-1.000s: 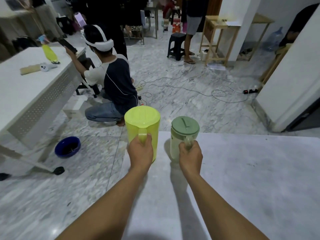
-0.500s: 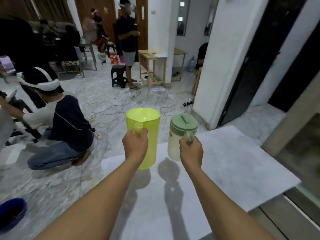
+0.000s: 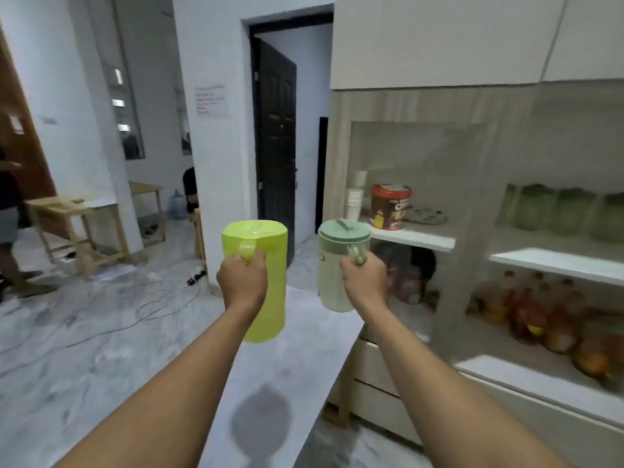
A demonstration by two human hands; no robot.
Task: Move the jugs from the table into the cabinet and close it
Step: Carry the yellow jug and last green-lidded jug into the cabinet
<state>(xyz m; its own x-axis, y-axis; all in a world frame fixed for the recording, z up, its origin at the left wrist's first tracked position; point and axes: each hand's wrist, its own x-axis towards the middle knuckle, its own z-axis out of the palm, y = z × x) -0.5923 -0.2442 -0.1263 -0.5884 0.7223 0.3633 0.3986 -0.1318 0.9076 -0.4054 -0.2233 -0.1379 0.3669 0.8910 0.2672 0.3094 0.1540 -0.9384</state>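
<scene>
Marble-patterned floor [image 3: 84, 339] fills the left of the scene, with a wooden side table [image 3: 81, 214] and a water bottle [image 3: 177, 204] standing by the white wall, and cables trailing across the tiles. Your left hand [image 3: 241, 282] is closed in a fist around the handle of the yellow jug [image 3: 266, 265], which you hold upright and clear of the grey table [image 3: 290, 366] below; its shadow falls on the tabletop. Behind it a dark door [image 3: 275, 146] stands ajar in its frame. Just to the right, your right hand [image 3: 363, 282] is wrapped the same way around the handle of the pale green jug [image 3: 332, 265], lid on, held upright and level with the yellow one, the two a little apart and not touching. Both jugs hang in the air in front of the open cabinet [image 3: 472, 106]. On its shelves at the right you can see a stack of white cups [image 3: 354, 201] beside a red tin [image 3: 390, 206], a row of green jars [image 3: 557, 207] higher up, and bottles of amber liquid [image 3: 526, 309] below. The far right is blurred, so finer details cannot be made out.
</scene>
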